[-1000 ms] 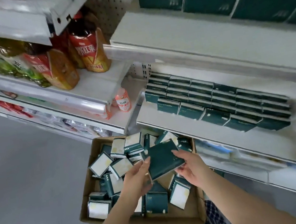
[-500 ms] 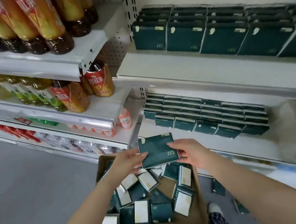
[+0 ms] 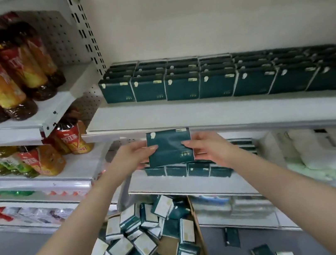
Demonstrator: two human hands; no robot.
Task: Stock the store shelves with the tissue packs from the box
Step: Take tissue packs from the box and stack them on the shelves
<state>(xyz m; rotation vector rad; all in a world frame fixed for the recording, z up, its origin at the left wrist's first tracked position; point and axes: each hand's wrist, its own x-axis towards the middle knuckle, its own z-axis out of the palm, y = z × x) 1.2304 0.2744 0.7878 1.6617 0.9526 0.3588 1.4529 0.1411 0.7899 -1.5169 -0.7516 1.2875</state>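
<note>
A dark green tissue pack [image 3: 169, 146] is held upright, face toward me, in front of the edge of the upper white shelf [image 3: 215, 112]. My left hand [image 3: 133, 156] grips its left side and my right hand [image 3: 208, 150] grips its right side. Rows of the same green packs [image 3: 212, 82] stand on the upper shelf. More packs [image 3: 187, 171] lie on the lower shelf behind my hands. Below, the cardboard box [image 3: 196, 228] holds several loose packs [image 3: 140, 242] in a jumble.
Bottled drinks [image 3: 1, 71] fill the shelves at left, with smaller bottles [image 3: 43, 161] beneath. White and pale green bags [image 3: 323, 150] sit on the lower shelf at right. A few green packs [image 3: 231, 238] lie on the grey floor right of the box.
Both hands have lifted the green pack out of the box up to the level of the upper shelf's edge. My view has tilted upward toward the shelves.
</note>
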